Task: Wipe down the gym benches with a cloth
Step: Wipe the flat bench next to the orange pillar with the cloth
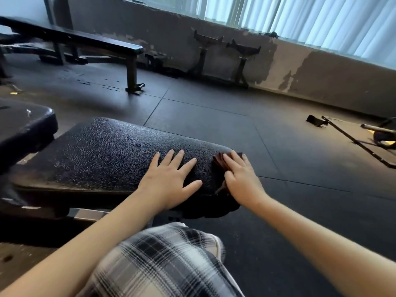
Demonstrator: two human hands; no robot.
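Note:
A black padded gym bench [102, 155] with a cracked leather surface lies across the lower middle of the view. My left hand [169, 179] rests flat on its right part, fingers spread, holding nothing. My right hand [240, 179] presses a dark brown cloth [220, 162] against the bench's right end; the cloth shows only past my fingers and thumb. A second pad [23, 125] of the same bench sits at the left edge.
Another flat black bench [70, 37] stands at the back left. Two low metal stands [222, 56] line the peeling wall under the window blinds. A bar and a weight plate [383, 136] lie on the floor at right. My plaid-clad knee [162, 260] is below.

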